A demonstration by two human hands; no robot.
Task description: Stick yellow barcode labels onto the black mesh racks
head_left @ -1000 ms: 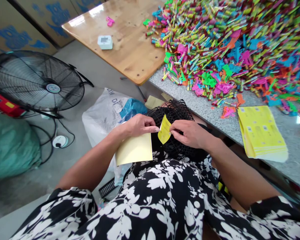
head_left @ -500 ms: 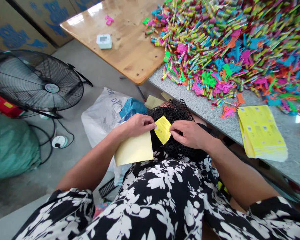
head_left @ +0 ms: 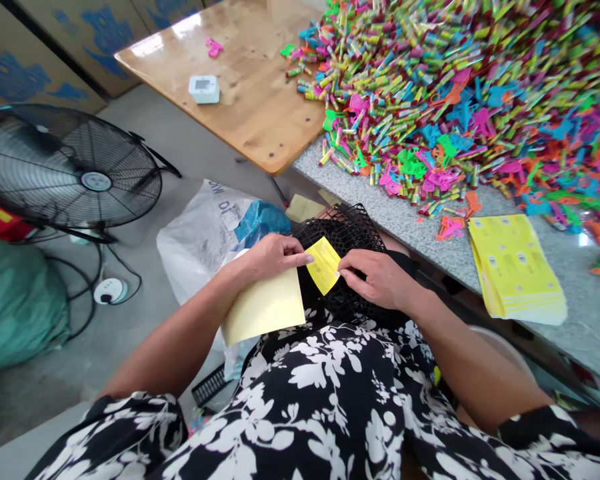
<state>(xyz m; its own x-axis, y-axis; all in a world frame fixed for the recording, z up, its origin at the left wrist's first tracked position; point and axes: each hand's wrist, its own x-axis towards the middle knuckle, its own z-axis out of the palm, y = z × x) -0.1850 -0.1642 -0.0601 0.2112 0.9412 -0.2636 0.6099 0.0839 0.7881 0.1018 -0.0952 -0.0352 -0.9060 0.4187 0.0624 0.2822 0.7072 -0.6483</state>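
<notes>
Over my lap, a small yellow printed label (head_left: pixel 323 266) is stretched between both hands. My left hand (head_left: pixel 276 256) is closed, its thumb and fingers pinching the label's left corner. Beneath that same hand hangs a pale yellow backing sheet (head_left: pixel 267 308), apparently gripped by the curled fingers, which are partly hidden. My right hand (head_left: pixel 375 275) pinches the label's right edge between thumb and fingertips. Behind the label lies a black mesh basket (head_left: pixel 363 223) on my lap. A stack of yellow label sheets (head_left: pixel 517 267) rests on the grey stone tabletop to the right.
A large heap of colourful plastic toy pieces (head_left: pixel 430 100) covers the stone table (head_left: pixel 330 175). On the wooden table (head_left: pixel 260 127) sit a small white device (head_left: pixel 205 89) and a pink piece. A floor fan (head_left: pixel 96 181), white sack (head_left: pixel 195 230) and green bag (head_left: pixel 20 300) stand left.
The view has shifted slightly. Both hands still hold the label at its opposite sides, and it looks a little flatter. The backing sheet has tilted slightly.
</notes>
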